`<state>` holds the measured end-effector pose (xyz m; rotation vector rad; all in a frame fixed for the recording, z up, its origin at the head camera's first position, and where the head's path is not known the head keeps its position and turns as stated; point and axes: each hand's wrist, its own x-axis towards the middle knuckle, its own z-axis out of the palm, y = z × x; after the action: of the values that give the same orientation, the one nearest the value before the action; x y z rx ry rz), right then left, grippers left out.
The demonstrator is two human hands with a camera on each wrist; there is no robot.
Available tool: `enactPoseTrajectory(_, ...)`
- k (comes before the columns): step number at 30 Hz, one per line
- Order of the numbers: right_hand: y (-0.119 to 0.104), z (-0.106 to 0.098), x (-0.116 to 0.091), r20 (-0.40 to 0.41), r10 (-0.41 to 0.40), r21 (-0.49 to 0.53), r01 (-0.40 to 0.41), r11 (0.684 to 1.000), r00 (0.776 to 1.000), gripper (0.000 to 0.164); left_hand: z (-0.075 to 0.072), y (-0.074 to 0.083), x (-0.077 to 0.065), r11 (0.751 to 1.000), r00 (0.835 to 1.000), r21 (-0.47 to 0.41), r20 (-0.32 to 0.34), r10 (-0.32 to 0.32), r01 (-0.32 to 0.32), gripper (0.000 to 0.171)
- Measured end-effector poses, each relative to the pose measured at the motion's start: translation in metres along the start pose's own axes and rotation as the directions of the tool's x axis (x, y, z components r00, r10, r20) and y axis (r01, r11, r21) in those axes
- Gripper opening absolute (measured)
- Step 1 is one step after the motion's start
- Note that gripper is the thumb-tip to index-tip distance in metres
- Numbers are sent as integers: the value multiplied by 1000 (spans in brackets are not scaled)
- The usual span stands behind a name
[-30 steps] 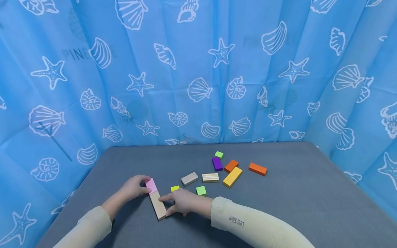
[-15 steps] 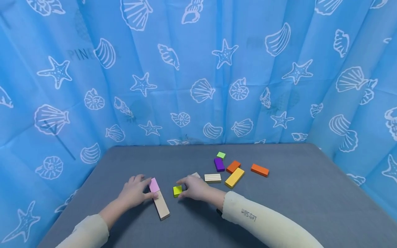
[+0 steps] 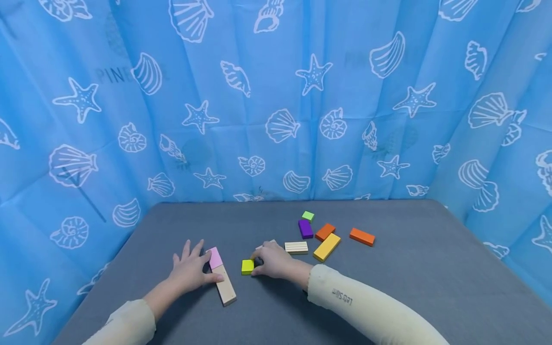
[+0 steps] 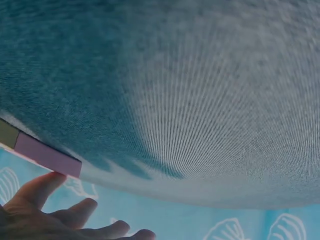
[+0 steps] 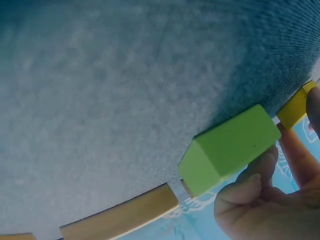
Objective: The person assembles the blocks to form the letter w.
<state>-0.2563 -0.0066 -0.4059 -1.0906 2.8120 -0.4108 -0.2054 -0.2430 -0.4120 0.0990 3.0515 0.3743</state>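
Note:
A pink block (image 3: 216,258) and a longer plain wooden block (image 3: 226,290) lie end to end in one slanted row. My left hand (image 3: 188,270) is spread over them, index fingertip at the pink block's left edge and thumb across the wooden one. To their right, my right hand (image 3: 274,261) pinches a small yellow block (image 3: 247,267) between thumb and index finger. Close by the curled fingers of that hand, the right wrist view shows a light green block (image 5: 235,147), hidden by the hand in the head view.
Beyond the right hand lie a partly covered pale block (image 3: 272,242) and a ridged wooden block (image 3: 296,247). Further right are yellow-orange (image 3: 327,247), orange (image 3: 325,232), purple (image 3: 305,229) and small green (image 3: 308,216) blocks. Another orange block (image 3: 362,236) lies apart on the grey table (image 3: 409,278).
My right hand has left the plain wooden block and moved right to the yellow block, closing thumb and index on it. My left hand has let go of the pink block and spread its fingers.

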Motion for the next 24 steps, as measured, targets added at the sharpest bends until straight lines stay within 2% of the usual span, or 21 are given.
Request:
enactPoseTrajectory(12,-2,-4,-12,66,12,132,-21,991,998,34,-6,0,2,999,999,-13,-5,37,-37,89)
enactPoseTrajectory(20,-4,-5,-24,76,-91,214,73,974,993,35,-5,-1,4,999,999,-4,-7,45,-45,89)
enactPoseTrajectory(24,-10,-5,-30,104,-81,249,53,967,991,35,-4,-1,5,999,999,-2,-9,34,-34,89)
